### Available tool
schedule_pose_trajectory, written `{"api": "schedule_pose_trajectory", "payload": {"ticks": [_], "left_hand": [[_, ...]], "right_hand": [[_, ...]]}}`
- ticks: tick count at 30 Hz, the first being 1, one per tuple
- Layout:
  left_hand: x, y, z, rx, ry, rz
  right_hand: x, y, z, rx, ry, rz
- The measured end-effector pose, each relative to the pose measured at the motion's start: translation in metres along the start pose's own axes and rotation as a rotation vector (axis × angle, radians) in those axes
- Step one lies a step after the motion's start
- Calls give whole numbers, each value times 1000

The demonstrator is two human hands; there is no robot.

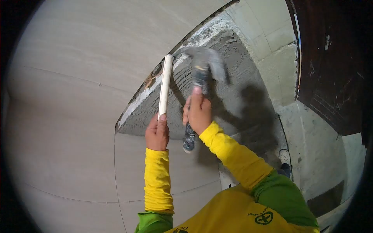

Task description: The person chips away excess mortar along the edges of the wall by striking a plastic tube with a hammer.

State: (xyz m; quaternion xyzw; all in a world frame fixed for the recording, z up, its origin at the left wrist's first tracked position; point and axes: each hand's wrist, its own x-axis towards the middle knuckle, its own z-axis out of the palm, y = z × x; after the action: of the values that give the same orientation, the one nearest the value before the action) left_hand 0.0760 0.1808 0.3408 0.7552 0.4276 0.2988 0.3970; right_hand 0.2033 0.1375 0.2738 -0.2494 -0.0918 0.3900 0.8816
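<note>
We count two hands, two tools and one grey patch of mortar (243,62). Our left hand (157,134), just toward 8 o'clock from the centre of the view, has its fingers clamped on the lower end of one white stick (165,87), thumb laid along it; the stick's free end points to 12 o'clock. Our right hand (201,112), near the centre, has its fingers closed around the handle of one hammer (200,75), thumb toward the head. The head, blurred, lies toward 12 o'clock over the mortar, and the handle's butt toward 6. Stick and hammer are apart, the hammer on the stick's 3 o'clock side. We cannot tell whether either tool touches the mortar.

The mortar, ridged in places, spreads from 12 to 3 o'clock of our hands. Pale tiling (66,128) fills 9 o'clock, one dark panel (330,66) stands at 2, and one shoe (285,157) shows at 4. Two yellow sleeves (157,178) reach up from 6.
</note>
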Motion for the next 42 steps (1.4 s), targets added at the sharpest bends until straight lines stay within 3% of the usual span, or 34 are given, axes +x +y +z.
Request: {"api": "schedule_pose_trajectory", "payload": {"ticks": [1,3,5,7,8,10,13,18,20,22,27,35,37,42], "left_hand": [[-1,1,1,-1,8,0],[0,3,0,11,-2,-16],[-1,3,4,-24,3,-1],[-1,5,5,-62,10,10],[-3,8,4,-40,13,-34],[-4,11,4,-17,14,-75],[-2,9,5,8,56,-52],[-5,11,10,-30,72,-31],[-16,18,2,-36,76,-119],[-26,20,0,-54,75,-199],[-33,11,-3,111,21,-62],[5,-9,-23,72,-52,19],[10,-20,-25,95,14,176],[28,-39,-51,12,-93,122]], "right_hand": [[4,-6,-3,-1,-7,4],[8,-25,-12,-119,-120,283],[1,-29,-14,-132,-103,284],[-3,-18,-11,26,-27,39],[-1,-14,-11,26,-28,47],[4,-17,-9,-77,-98,260],[2,-38,-14,-112,-100,317],[-1,-16,-9,24,-43,68],[5,-33,-13,-180,-164,370],[1,-35,-20,-186,-177,354],[-18,-24,-28,-120,-128,262],[-26,-11,-21,-160,-108,137],[-24,-6,-16,-164,-126,83],[-15,21,14,-21,57,-78]]}}
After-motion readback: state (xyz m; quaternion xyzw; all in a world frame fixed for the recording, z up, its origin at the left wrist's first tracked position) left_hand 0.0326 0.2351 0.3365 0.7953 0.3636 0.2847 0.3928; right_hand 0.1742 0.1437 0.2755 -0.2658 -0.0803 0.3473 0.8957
